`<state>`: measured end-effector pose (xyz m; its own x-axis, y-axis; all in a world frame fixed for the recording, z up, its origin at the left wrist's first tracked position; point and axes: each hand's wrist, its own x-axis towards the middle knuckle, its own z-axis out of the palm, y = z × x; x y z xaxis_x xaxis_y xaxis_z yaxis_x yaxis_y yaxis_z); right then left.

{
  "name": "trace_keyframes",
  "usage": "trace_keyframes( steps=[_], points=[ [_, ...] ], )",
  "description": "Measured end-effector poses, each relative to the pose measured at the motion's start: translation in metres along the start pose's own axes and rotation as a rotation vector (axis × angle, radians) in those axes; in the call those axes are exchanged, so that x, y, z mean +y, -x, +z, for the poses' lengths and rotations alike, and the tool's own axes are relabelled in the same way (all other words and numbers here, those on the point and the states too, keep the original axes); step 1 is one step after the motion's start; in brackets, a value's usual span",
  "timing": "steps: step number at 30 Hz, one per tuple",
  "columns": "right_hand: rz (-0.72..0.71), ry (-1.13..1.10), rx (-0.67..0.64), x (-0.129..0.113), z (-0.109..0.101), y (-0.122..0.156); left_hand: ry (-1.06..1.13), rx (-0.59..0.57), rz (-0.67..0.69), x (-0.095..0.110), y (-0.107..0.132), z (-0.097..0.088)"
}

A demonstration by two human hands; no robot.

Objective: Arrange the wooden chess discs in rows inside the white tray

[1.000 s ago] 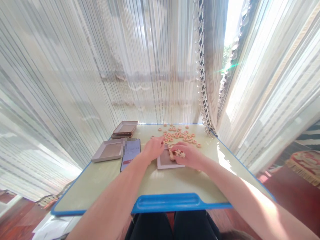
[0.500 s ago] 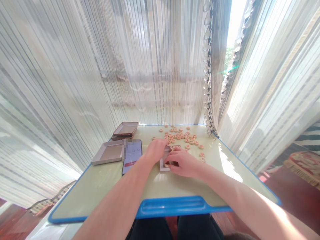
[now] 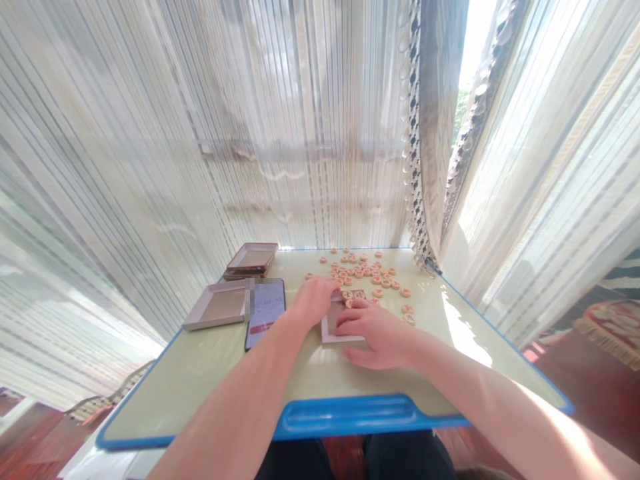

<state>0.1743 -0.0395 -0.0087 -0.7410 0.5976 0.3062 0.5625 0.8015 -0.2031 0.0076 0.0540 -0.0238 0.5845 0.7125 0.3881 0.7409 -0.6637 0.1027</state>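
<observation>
A shallow light-coloured box sits on the table in front of me. Round wooden xiangqi pieces lie at its far end, with dark characters on top. My left hand is curled on the box's far left side, its fingertips at the rim. Over the box's right half lies my right hand, its fingers apart and reaching inside while the thumb is outside the near edge. No piece shows in its fingers. Part of the box's interior is hidden beneath this hand.
Many loose xiangqi pieces are scattered beyond the box and to its right. A phone leans against an open grey tray at left, with stacked box parts behind. The folding table has a blue rim; striped curtains hang behind.
My right hand has opened and shifted slightly toward me; the piece it pinched inside the box no longer shows. More pieces are visible at the box's far end. My left hand stays put.
</observation>
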Motion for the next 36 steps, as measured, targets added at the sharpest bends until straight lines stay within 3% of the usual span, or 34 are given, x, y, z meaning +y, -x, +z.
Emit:
trace_keyframes(
  steps=[19, 36],
  points=[
    [0.082, 0.133, -0.014, 0.005, -0.003, 0.006, -0.031, -0.052, -0.017, 0.002, -0.001, -0.003],
    [0.101, 0.097, 0.014, 0.009, -0.004, 0.008, -0.026, -0.064, -0.039, 0.003, -0.001, -0.005]
  ],
)
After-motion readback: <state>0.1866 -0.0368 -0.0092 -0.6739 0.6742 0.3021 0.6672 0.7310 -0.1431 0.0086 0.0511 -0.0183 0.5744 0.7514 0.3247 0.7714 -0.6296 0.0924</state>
